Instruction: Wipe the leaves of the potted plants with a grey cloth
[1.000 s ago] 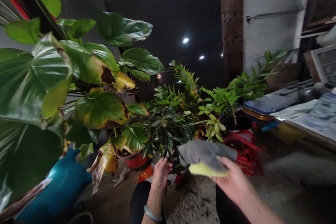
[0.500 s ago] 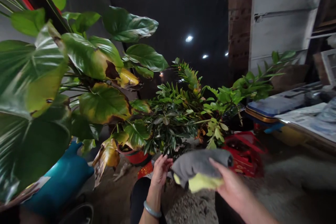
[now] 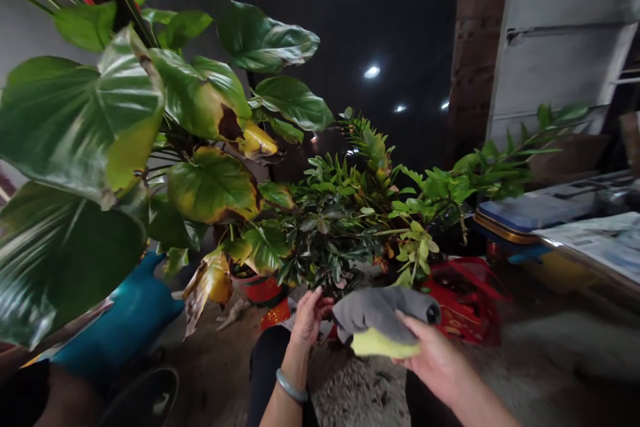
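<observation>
My right hand (image 3: pixel 434 355) grips a bunched cloth (image 3: pixel 380 313), grey on top with a yellow-green underside. It is held in front of my knees, just under the foliage. To its left, my left hand (image 3: pixel 311 315) has its fingers curled in at the lower edge of a plant with small dark-green leaves (image 3: pixel 320 240). Whatever is between those fingers is too small to make out. A bracelet (image 3: pixel 291 387) circles my left wrist.
Broad heart-shaped leaves (image 3: pixel 213 183), some yellow and browned, spread on the left above a red pot (image 3: pixel 261 288) and a teal object (image 3: pixel 120 313). A red bag (image 3: pixel 465 300) lies at right, near a table with papers (image 3: pixel 600 237). A dark panel (image 3: pixel 350 33) stands behind.
The view has swung slightly left, so the plants appear further right. My left fingers have curled closer in by the leaves, and the cloth has tilted a little in my right hand.
</observation>
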Available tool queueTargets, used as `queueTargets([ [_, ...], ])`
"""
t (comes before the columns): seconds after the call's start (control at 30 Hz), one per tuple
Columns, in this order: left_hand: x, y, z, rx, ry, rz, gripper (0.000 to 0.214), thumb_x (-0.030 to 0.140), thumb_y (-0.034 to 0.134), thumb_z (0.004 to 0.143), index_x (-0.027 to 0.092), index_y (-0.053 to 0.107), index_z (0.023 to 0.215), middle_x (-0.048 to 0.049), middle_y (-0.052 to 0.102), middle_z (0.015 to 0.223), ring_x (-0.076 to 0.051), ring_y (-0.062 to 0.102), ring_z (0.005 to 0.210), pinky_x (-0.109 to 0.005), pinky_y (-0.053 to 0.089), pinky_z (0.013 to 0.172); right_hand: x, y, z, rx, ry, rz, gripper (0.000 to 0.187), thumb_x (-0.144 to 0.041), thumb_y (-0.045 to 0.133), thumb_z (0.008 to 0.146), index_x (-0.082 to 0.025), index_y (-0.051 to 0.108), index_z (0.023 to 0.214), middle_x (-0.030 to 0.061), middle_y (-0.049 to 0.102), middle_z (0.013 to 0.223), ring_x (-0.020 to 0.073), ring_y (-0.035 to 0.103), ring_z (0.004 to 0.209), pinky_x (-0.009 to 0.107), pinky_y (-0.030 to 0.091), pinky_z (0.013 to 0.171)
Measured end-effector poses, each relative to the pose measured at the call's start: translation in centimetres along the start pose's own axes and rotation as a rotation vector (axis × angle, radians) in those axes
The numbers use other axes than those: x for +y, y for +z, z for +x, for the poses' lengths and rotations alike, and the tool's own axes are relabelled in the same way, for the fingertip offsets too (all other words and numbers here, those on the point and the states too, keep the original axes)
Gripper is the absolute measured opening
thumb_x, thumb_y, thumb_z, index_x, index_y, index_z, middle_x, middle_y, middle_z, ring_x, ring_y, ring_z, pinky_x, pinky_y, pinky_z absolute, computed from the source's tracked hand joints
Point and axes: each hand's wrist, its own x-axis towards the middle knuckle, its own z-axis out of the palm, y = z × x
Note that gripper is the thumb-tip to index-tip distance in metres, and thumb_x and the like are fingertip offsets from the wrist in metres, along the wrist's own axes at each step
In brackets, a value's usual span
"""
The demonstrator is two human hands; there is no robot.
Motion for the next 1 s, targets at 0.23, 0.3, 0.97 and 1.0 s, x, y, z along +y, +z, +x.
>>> queueTargets([
  [0.23, 0.2, 0.3, -0.2, -0.013, -0.006, 0.048, 0.038, 0.036, 0.090, 0.043, 0.014, 0.066, 0.063, -0.0019, 0.067, 0.062, -0.015, 0.063, 0.054, -0.027, 0.047, 0.055, -5.4, 4.8, 2.1, -0.026, -0.185, 0.168, 0.004, -0.015, 0.068, 0.071, -0.019, 0.067, 0.072, 0.0032, 0.073, 0.068, 0.0180, 0.066, 0.058, 0.027, 0.051, 0.048],
  [0.3, 0.1, 0.3, -0.2, 0.013, 0.008, 0.021, 0.040, 0.037, 0.090, 0.041, 0.015, 0.067, 0.066, -0.0026, 0.068, 0.067, -0.016, 0.063, 0.056, -0.028, 0.048, 0.056, -3.4, 4.4, 2.5, 0.058, -0.112, 0.125, 0.008, -0.016, 0.068, 0.072, -0.020, 0.065, 0.066, 0.0025, 0.071, 0.060, 0.0170, 0.063, 0.052, 0.026, 0.049, 0.045],
  [0.97, 0.6, 0.2, -1.1, -0.076, -0.043, 0.021, 0.040, 0.055, 0.073, 0.066, 0.016, 0.070, 0.072, -0.0065, 0.071, 0.069, -0.026, 0.068, 0.076, -0.036, 0.053, 0.071, 3.2, 4.7, -0.8, 0.083, 0.071, -0.080, 0.014, -0.026, 0.076, 0.067, -0.015, 0.067, 0.068, 0.0067, 0.070, 0.058, 0.0167, 0.059, 0.046, 0.025, 0.042, 0.040],
  [1.0, 0.6, 0.1, -1.2, -0.031, -0.018, 0.031, 0.037, 0.053, 0.073, 0.067, 0.017, 0.070, 0.073, -0.0068, 0.072, 0.072, -0.028, 0.068, 0.079, -0.037, 0.053, 0.073, 3.4, 4.4, -1.5, 0.027, 0.055, -0.099, 0.019, -0.028, 0.079, 0.063, -0.015, 0.068, 0.070, 0.0076, 0.071, 0.062, 0.0183, 0.061, 0.049, 0.026, 0.042, 0.040],
])
